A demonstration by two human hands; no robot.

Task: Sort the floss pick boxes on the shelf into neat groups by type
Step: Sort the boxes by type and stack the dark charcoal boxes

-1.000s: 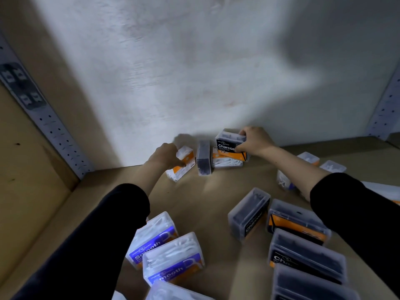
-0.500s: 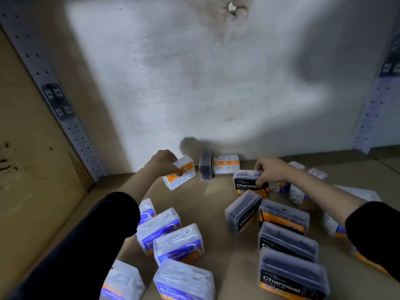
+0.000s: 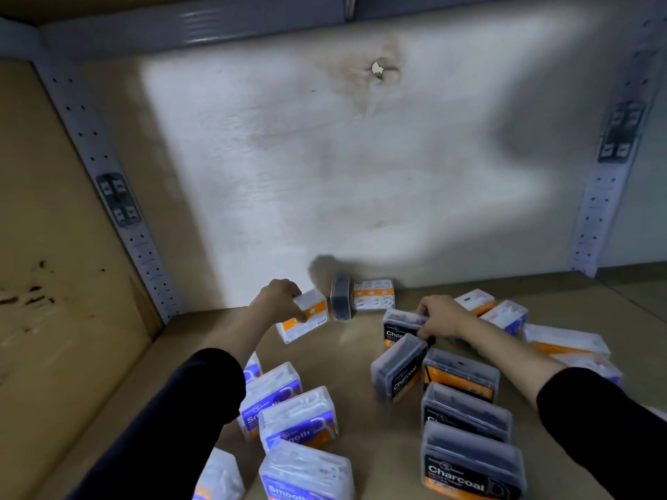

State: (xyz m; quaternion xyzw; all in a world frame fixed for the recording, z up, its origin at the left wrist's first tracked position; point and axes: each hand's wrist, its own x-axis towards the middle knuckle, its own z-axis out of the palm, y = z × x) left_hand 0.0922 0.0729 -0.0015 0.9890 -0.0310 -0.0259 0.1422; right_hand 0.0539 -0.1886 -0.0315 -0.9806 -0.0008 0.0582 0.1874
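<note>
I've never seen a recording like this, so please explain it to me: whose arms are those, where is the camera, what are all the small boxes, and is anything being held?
There is no machine here: a person is sorting by hand. The one picture comes from a camera worn on the head, looking forward and down into a wooden shelf. On the left stand blue-labelled boxes; on the right, dark boxes marked Charcoal. By the back wall stand a narrow dark box and a white box. The left hand grips a tilted white and orange box. The right hand grips one Charcoal box.
</note>
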